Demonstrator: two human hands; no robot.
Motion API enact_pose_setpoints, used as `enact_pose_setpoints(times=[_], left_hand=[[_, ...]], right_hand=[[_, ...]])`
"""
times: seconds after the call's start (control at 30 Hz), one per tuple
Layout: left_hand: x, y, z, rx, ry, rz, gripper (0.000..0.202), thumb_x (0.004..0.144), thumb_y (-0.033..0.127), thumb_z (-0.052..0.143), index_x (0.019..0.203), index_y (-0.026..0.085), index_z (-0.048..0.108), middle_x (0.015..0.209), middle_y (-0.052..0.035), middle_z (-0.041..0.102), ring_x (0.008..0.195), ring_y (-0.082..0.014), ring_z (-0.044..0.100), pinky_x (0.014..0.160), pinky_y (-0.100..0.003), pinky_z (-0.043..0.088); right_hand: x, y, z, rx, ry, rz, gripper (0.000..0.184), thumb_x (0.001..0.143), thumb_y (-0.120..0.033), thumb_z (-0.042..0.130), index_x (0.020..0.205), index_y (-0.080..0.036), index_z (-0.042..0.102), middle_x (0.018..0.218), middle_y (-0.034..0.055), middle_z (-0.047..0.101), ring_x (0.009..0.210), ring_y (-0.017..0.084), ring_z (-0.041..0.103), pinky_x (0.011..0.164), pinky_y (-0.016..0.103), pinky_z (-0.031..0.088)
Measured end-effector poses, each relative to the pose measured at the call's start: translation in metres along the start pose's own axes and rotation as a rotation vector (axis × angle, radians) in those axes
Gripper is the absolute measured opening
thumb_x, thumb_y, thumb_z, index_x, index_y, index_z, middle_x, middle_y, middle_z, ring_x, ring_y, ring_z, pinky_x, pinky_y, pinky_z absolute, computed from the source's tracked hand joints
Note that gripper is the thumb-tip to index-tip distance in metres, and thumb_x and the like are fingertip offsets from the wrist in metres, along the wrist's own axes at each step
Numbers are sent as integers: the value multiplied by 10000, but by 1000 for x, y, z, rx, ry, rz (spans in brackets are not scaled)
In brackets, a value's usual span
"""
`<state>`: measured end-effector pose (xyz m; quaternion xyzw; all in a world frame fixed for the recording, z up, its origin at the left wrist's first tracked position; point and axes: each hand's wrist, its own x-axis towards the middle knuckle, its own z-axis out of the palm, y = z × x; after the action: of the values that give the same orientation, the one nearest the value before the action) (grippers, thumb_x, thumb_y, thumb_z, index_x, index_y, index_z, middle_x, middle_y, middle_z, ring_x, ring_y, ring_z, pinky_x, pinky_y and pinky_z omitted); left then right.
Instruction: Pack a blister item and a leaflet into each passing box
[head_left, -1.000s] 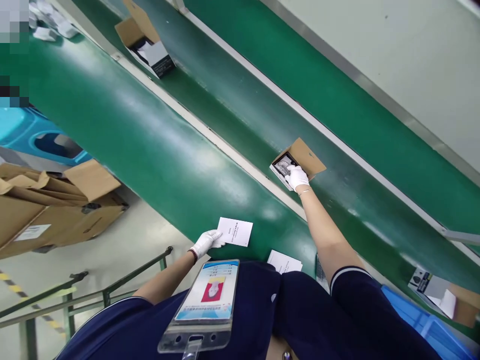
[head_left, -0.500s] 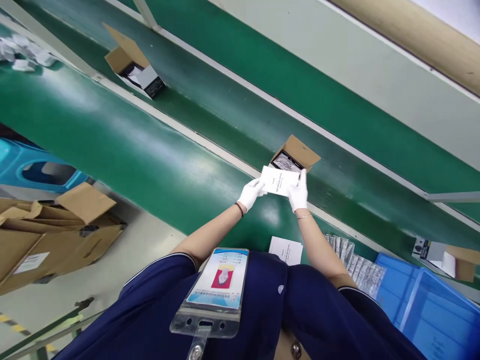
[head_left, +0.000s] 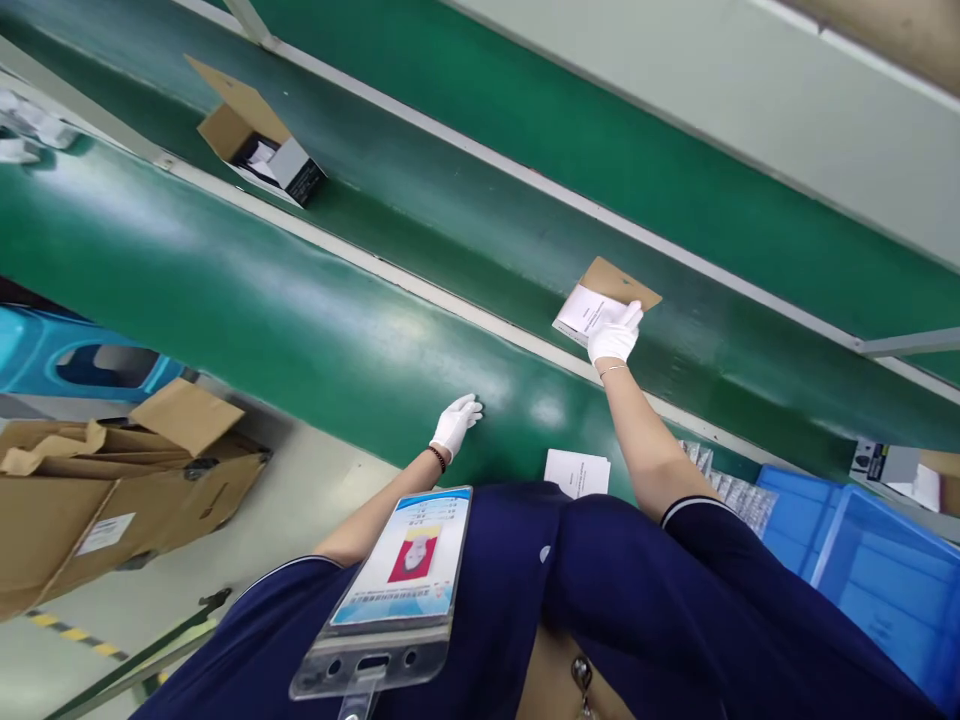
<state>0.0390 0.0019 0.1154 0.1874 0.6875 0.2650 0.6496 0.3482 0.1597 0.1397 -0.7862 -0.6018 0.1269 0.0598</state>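
My right hand [head_left: 615, 340], in a white glove, is at the near right side of a small open carton [head_left: 624, 283] on the sunken green conveyor. Its fingers grip the right part of a white printed booklet [head_left: 589, 308], which lies over the carton's opening and hides what is inside. Away to the left, my left hand [head_left: 456, 425], also gloved, hovers low over the green bench [head_left: 375, 345], holding nothing, fingers stretched out. More white booklets [head_left: 577, 472] lie stacked at the bench edge close to my body.
Another open carton [head_left: 262, 160] stands up the conveyor at left, and one [head_left: 900, 475] at far right. Silvery wrapped packets [head_left: 739, 495] lie beside a blue bin [head_left: 885, 590]. On the floor side are a large cardboard box [head_left: 142, 510] and a blue stool [head_left: 75, 350].
The booklet, held in both hands before, has moved forward onto the carton, covering its contents. My left hand has let go and drawn back to the lower left.
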Motion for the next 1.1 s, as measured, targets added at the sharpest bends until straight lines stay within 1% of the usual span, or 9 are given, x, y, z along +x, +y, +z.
enact_pose_setpoints(times=[0.13, 0.27, 0.37, 0.47, 0.57, 0.7, 0.8, 0.93, 1.1], left_hand=[[-3, -25, -14, 77, 42, -39, 491, 939, 180, 473, 1409, 40, 485, 1216, -169, 647, 863, -110, 655, 817, -216, 503], [6, -21, -7, 126, 2, -7, 489, 924, 180, 502, 1393, 41, 507, 1190, -162, 660, 854, -111, 656, 825, -227, 502], [16, -10, 2, 146, -41, 12, 476, 932, 189, 504, 1388, 55, 515, 1193, -156, 661, 868, -112, 663, 835, -229, 501], [21, 0, 9, 168, -76, 45, 463, 941, 184, 497, 1387, 59, 513, 1205, -154, 657, 884, -111, 664, 853, -229, 499], [23, 8, 12, 211, -98, 66, 447, 956, 176, 471, 1386, 57, 511, 1212, -157, 655, 894, -115, 663, 882, -247, 498], [21, 12, 19, 272, -155, 84, 457, 940, 170, 496, 1381, 53, 513, 1261, -170, 629, 965, -139, 661, 934, -274, 488], [18, 7, 39, 310, -324, 62, 530, 885, 174, 584, 1403, 97, 500, 1349, -163, 576, 1069, -174, 644, 965, -305, 484], [18, -2, 78, 286, -611, 28, 540, 794, 199, 717, 1316, 140, 593, 1364, -140, 572, 1147, -244, 622, 987, -371, 502], [35, 0, 81, 297, -382, 187, 384, 826, 142, 662, 1204, 72, 651, 1303, -143, 615, 1174, -244, 609, 1021, -336, 499]], right_hand=[[-54, 39, -1, -19, 161, 56, 563, 929, -320, 479, 1456, -126, 437, 1575, 216, 173, 1427, 385, 222, 1111, 593, 267], [-145, 80, 20, 36, -113, 338, 709, 833, -504, 627, 1430, -155, 472, 1367, 208, 464, 1252, 362, 461, 1034, 513, 409], [-209, 97, 49, 55, -365, 618, 1083, 626, -564, 794, 1519, -158, 335, 1370, 240, 440, 1234, 410, 481, 1011, 522, 432], [-240, 113, 79, 202, -381, 754, 1173, 601, -434, 831, 1561, -150, 218, 1393, 242, 438, 1207, 377, 526, 1022, 479, 438], [-238, 135, 98, 437, -239, 789, 938, 657, -327, 786, 1464, -75, 380, 1243, 193, 589, 1129, 289, 584, 1018, 395, 446], [-225, 152, 98, 701, -192, 768, 363, 762, -369, 657, 1013, -109, 623, 962, 109, 684, 860, 201, 624, 813, 331, 515], [-221, 134, 87, 889, -196, 675, 380, 761, -456, 615, 966, -136, 599, 928, 70, 682, 763, 158, 608, 584, 228, 465], [-207, 86, 79, 1056, -289, 502, 488, 704, -538, 660, 979, -138, 614, 949, 69, 675, 788, 172, 618, 578, 233, 473], [-162, 94, 72, 597, -62, 419, 456, 895, -518, 517, 1107, -138, 656, 1071, 120, 655, 997, 234, 590, 924, 384, 473]])
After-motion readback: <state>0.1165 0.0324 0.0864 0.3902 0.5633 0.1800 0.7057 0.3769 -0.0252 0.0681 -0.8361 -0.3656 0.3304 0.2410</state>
